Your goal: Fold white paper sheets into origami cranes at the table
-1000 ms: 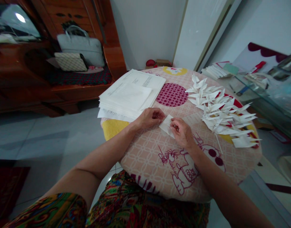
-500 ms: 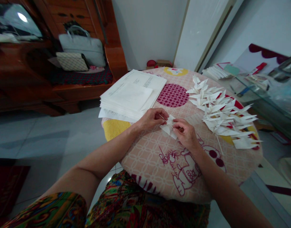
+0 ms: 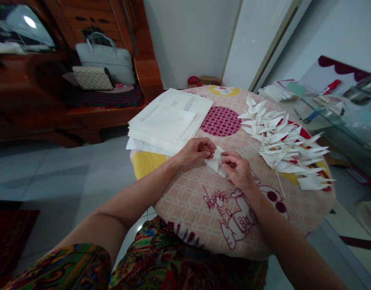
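Note:
A small piece of folded white paper (image 3: 216,162) is held just over the patterned tablecloth (image 3: 191,201), between my two hands. My left hand (image 3: 198,150) pinches its left side with curled fingers. At its right side, my right hand (image 3: 236,166) is closed on the paper with thumb and fingertips. The fold details are too small to make out. Right of my hands lies a crowded group of folded white paper cranes (image 3: 279,137), with pointed tips sticking out.
A stack of white paper sheets (image 3: 161,125), some printed, lies at the table's far left. Beyond the table on the right is a glass-topped surface (image 3: 327,125) with assorted items. A wooden bench (image 3: 103,114) at the left holds a light grey bag (image 3: 121,60) and a quilted purse (image 3: 93,77).
My hands stay almost in place on the paper, with only slight finger movement. The cranes and the sheet stack have not moved.

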The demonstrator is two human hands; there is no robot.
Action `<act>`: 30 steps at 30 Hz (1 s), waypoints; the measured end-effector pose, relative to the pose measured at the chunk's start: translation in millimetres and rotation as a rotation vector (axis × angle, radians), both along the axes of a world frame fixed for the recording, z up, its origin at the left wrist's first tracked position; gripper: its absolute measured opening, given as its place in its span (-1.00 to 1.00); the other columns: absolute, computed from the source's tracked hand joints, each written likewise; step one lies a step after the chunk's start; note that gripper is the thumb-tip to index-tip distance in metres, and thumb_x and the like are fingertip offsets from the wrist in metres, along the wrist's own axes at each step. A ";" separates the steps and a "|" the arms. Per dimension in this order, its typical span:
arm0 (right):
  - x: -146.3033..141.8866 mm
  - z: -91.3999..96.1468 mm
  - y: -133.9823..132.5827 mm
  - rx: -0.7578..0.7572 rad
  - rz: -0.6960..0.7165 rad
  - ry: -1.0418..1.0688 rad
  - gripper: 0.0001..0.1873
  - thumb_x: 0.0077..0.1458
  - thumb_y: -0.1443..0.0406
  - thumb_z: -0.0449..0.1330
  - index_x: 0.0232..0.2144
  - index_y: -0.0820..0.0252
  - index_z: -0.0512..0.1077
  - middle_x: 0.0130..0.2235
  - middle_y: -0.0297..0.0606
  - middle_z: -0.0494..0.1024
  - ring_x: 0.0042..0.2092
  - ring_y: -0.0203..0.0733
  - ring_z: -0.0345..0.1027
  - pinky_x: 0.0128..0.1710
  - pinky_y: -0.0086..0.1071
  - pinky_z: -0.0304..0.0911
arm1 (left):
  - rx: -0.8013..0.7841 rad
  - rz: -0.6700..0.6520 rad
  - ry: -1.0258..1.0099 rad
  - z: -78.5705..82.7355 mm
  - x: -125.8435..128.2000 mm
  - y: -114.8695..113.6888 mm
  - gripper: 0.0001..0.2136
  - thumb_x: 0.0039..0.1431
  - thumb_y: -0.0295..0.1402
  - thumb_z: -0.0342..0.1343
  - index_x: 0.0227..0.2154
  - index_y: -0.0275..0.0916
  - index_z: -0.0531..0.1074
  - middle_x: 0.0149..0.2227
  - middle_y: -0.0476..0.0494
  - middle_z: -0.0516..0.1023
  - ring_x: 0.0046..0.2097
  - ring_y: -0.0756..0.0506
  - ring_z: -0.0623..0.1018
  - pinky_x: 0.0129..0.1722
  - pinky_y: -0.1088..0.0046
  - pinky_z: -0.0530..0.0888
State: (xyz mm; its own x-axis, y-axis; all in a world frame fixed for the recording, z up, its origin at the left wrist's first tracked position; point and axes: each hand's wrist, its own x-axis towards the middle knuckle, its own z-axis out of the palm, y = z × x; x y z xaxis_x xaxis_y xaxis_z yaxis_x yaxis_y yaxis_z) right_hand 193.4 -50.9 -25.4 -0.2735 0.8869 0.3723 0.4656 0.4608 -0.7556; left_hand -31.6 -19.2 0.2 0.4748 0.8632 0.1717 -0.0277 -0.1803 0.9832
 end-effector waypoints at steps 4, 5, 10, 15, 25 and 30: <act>-0.4 0.4 -0.4 -0.007 -0.001 0.000 -0.92 0.02 0.33 0.19 -0.42 0.16 0.51 -0.05 -0.10 0.56 -0.16 -0.09 0.49 -0.33 -0.30 0.40 | 0.008 -0.003 0.019 0.2 0.5 -0.6 -0.85 0.07 -0.51 0.17 -0.26 -0.36 0.46 -0.37 -0.09 0.56 -0.34 0.05 0.56 -0.32 0.56 0.49; -0.5 0.4 -0.4 -0.008 0.000 0.001 -0.92 0.02 0.33 0.19 -0.42 0.16 0.51 -0.05 -0.10 0.56 -0.16 -0.10 0.49 -0.33 -0.30 0.40 | 0.010 -0.007 0.022 0.6 0.6 -0.9 -0.86 0.07 -0.51 0.17 -0.26 -0.36 0.47 -0.37 -0.09 0.56 -0.35 0.06 0.55 -0.33 0.57 0.48; -0.5 0.0 0.0 -0.011 0.000 0.016 -0.91 0.02 0.34 0.19 -0.41 0.17 0.51 -0.05 -0.09 0.56 -0.20 -0.12 0.49 -0.34 -0.30 0.39 | 0.024 -0.019 0.006 0.8 0.6 -1.4 -0.86 0.08 -0.50 0.17 -0.26 -0.36 0.47 -0.36 -0.09 0.56 -0.34 0.05 0.55 -0.33 0.55 0.47; -0.4 -0.6 0.6 -0.013 -0.003 0.013 -0.91 0.02 0.34 0.19 -0.42 0.17 0.51 -0.06 -0.10 0.57 -0.16 -0.10 0.49 -0.33 -0.31 0.40 | 0.027 -0.003 0.018 -1.9 0.4 -0.3 -0.86 0.10 -0.49 0.16 -0.25 -0.36 0.47 -0.37 -0.10 0.56 -0.35 0.05 0.55 -0.33 0.55 0.47; 0.2 -0.9 0.4 -0.011 -0.001 0.014 -0.92 0.02 0.33 0.19 -0.41 0.17 0.51 -0.05 -0.08 0.56 -0.12 -0.08 0.49 -0.32 -0.30 0.41 | 0.045 0.000 0.051 -1.6 -0.2 0.0 -0.84 0.09 -0.49 0.15 -0.23 -0.35 0.47 -0.35 -0.09 0.57 -0.34 0.05 0.56 -0.32 0.54 0.47; -0.1 -0.3 0.6 -0.005 0.006 0.018 -0.92 0.01 0.34 0.19 -0.42 0.18 0.51 -0.07 -0.08 0.56 -0.13 -0.08 0.49 -0.32 -0.30 0.40 | 0.046 -0.005 0.042 -2.3 -0.5 0.8 -0.85 0.10 -0.49 0.15 -0.24 -0.36 0.46 -0.36 -0.09 0.56 -0.35 0.05 0.56 -0.32 0.53 0.48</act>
State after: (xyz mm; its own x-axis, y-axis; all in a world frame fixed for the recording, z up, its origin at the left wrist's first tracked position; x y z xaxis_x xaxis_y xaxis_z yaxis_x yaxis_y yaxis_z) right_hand 193.2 -50.3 -25.7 -0.2722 0.8871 0.3727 0.4492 0.4597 -0.7661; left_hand -32.2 -18.5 -2.0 0.4871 0.8522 0.1910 0.0124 -0.2254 0.9742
